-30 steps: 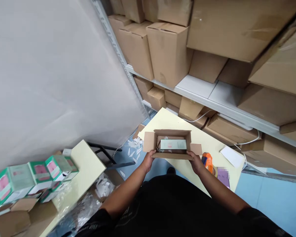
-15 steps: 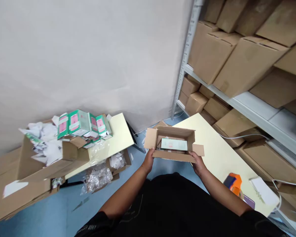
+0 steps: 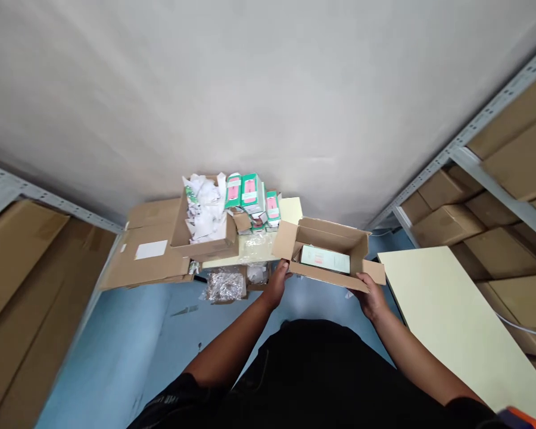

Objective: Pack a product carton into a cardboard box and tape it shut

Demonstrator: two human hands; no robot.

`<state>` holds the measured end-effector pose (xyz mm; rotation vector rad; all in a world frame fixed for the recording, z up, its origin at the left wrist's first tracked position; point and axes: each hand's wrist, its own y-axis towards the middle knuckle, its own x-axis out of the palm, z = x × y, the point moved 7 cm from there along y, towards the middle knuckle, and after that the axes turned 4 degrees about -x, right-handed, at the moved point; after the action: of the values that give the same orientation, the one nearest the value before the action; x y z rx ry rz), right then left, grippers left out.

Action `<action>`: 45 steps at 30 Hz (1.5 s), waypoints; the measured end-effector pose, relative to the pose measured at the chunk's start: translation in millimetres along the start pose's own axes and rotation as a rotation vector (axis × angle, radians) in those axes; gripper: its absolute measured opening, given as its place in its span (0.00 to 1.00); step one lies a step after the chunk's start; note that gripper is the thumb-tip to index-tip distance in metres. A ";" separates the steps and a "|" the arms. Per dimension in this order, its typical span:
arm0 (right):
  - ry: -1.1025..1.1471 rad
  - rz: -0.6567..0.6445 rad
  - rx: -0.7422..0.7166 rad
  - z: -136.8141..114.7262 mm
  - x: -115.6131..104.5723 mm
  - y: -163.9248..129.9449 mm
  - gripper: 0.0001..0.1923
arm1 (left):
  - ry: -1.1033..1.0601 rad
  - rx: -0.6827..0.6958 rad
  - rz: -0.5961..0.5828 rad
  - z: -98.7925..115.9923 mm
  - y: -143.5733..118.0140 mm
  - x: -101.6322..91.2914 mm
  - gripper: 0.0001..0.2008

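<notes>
Between my two hands I carry an open cardboard box (image 3: pixel 328 280) above the floor, its end flaps folded outward. A pale green carton (image 3: pixel 325 258) with pink print lies inside it. My left hand (image 3: pixel 277 282) grips the near left corner, thumb over the edge. At the near right corner, my right hand (image 3: pixel 370 296) is closed on the box wall; the fingers underneath are hidden. Just beyond the box's left flap, green and pink cartons (image 3: pixel 250 193) are piled on a cream bench (image 3: pixel 291 208).
A cardboard box (image 3: pixel 209 245) stuffed with white paper stands on the bench, beside flattened cardboard (image 3: pixel 154 265). Clear plastic wrap (image 3: pixel 226 286) lies below. To the right is a cream table (image 3: pixel 464 322); shelving with cartons (image 3: pixel 446 220) rises behind it. More large boxes (image 3: pixel 27 286) stand left.
My view has swung left, away from the right table and shelves. The held box has come off the table side toward the bench, still in both hands.
</notes>
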<state>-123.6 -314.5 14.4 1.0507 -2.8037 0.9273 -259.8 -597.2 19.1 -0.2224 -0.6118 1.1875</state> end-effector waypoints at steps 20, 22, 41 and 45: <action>-0.146 -0.270 0.085 -20.2 139.2 86.3 0.17 | 0.983 0.031 0.878 217.5 86.5 -245.3 0.17; -0.166 -0.260 0.097 -27.4 145.0 95.6 0.17 | 1.013 -0.046 0.889 219.3 100.9 -260.4 0.22; -0.207 -0.157 0.119 -25.0 181.6 80.4 0.16 | 1.318 -0.096 0.766 240.5 197.4 -289.3 0.27; -0.188 -0.121 0.121 -21.5 184.2 70.3 0.16 | 1.237 -0.002 0.784 258.3 180.3 -294.1 0.19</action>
<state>-312.9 -371.0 32.8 1.3746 -2.8193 1.0488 -616.3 -837.5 49.0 -1.1605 0.6311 1.4938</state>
